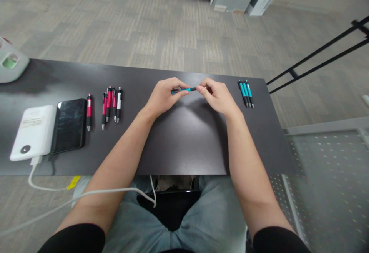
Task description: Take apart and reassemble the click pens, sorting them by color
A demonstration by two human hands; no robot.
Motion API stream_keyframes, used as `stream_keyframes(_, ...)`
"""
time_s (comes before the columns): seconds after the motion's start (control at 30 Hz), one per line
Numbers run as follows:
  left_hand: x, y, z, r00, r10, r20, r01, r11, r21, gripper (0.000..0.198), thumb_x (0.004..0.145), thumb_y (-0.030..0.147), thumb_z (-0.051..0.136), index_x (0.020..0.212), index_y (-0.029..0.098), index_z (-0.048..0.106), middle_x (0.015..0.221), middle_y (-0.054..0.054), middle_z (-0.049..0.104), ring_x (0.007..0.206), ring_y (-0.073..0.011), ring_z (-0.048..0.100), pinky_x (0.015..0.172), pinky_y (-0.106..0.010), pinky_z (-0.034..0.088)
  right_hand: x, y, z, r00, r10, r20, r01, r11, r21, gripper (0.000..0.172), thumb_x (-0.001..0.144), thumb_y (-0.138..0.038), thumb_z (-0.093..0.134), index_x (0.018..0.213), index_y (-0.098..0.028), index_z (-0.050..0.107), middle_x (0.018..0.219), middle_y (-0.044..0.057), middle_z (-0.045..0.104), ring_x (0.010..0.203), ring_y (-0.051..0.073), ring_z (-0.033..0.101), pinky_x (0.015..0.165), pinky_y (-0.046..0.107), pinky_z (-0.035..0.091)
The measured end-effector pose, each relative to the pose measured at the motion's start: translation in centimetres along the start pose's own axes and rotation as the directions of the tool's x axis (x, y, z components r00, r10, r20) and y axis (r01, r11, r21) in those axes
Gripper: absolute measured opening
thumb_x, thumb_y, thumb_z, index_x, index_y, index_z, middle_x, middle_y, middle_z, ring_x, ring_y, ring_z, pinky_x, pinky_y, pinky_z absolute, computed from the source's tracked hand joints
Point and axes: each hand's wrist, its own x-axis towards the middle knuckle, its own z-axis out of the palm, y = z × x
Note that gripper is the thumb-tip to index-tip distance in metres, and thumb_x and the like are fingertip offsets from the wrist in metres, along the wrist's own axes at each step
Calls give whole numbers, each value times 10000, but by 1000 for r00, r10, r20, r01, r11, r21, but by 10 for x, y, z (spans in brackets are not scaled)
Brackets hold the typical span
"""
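A blue pen with black parts (pixel 185 90) lies sideways between my two hands, above the dark table (pixel 184 137). My left hand (pixel 165 95) pinches its left part between thumb and fingers. At the other end, the fingertips of my right hand (pixel 216 95) close on the pen's black tip section. Blue pens (pixel 246 93) rest side by side on the right of the table. Over on the left are several red pens (pixel 108 103), with a white pen (pixel 119 105) beside them and a separate red pen (pixel 89 112) nearer the phone.
A white power bank (pixel 34 130) with a white cable (pixel 100 192) lies at the left, next to a black phone (pixel 70 125). A white container (pixel 11 62) stands at the far left corner. Black metal bars (pixel 319 55) are beyond the right edge.
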Motion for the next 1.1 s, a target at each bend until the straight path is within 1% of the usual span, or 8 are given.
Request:
stream_keyframes(0.1, 0, 1, 0, 1000, -9, 7, 9, 1000, 6, 108, 1062, 354, 940, 1132, 292, 993, 1153, -75, 958, 1071, -304, 861, 1042, -450, 659, 0, 0, 0, 999, 29, 20, -28, 999, -20, 749, 1167, -958, 740, 834, -301, 602, 756, 0, 583, 796, 251, 599, 818, 415, 493)
stream_keyframes(0.27, 0, 1, 0, 1000, 3, -1, -3, 1000, 5, 122, 1079, 363, 921, 1138, 280, 989, 1147, -80, 956, 1051, -300, 853, 1026, -446, 660, 0, -2, 0, 1000, 8, -8, -8, 999, 32, 655, 1072, -963, 874, 1051, -322, 743, 873, 0, 705, 829, 250, 616, 802, 398, 518)
stream_keyframes(0.43, 0, -2, 1, 999, 41, 7, -42, 999, 9, 142, 1081, 381, 920, 1152, 278, 988, 1154, -79, 959, 1054, -297, 859, 1018, -434, 665, 0, -4, 0, 1000, 7, 23, -5, 997, -75, 716, 1200, -949, 659, 892, -304, 634, 775, 6, 602, 783, 251, 569, 804, 413, 449)
stream_keyframes(0.63, -1, -6, 1, 1000, 11, -11, -10, 1000, 29, 200, 1121, 439, 895, 1178, 272, 988, 1199, -94, 977, 1114, -311, 888, 1062, -442, 692, -1, -6, -2, 998, -25, 58, 28, 999, -45, 663, 1160, -957, 699, 1029, -310, 639, 814, -12, 591, 790, 245, 520, 790, 401, 422)
stream_keyframes(0.73, -2, -6, 1, 1000, -5, 11, 4, 999, 33, 259, 1154, 468, 868, 1263, 268, 992, 1284, -110, 984, 1187, -320, 904, 1119, -446, 692, 1, -8, -3, 996, -61, 67, 65, 997, -49, 701, 1194, -972, 611, 973, -306, 597, 823, 2, 579, 821, 254, 541, 818, 414, 426)
stream_keyframes(0.83, -2, -6, 0, 998, 11, 64, -14, 999, 43, 285, 1194, 463, 800, 1253, 268, 1000, 1264, -106, 988, 1166, -312, 910, 1107, -434, 686, 2, -9, -2, 994, -85, 72, 88, 995, -44, 737, 1203, -987, 568, 927, -304, 557, 837, 9, 571, 825, 253, 544, 834, 423, 427)
stream_keyframes(0.93, -1, -5, 0, 995, 12, 96, -20, 996, 84, 280, 1200, 440, 774, 1220, 268, 994, 1207, -93, 985, 1124, -310, 905, 1079, -431, 675, 2, -8, 0, 994, -80, 75, 83, 996, -34, 753, 1200, -991, 575, 900, -302, 541, 821, 2, 546, 800, 242, 525, 820, 421, 421)
stream_keyframes(1.1, -2, -1, -1, 999, 42, 30, -48, 970, 239, 231, 1205, 387, 775, 1210, 275, 977, 1234, -95, 977, 1164, -330, 896, 1057, -458, 633, 4, -4, 9, 999, -21, 39, 21, 1000, -8, 792, 1178, -1026, 602, 862, -304, 518, 773, -15, 461, 807, 236, 505, 794, 402, 418)
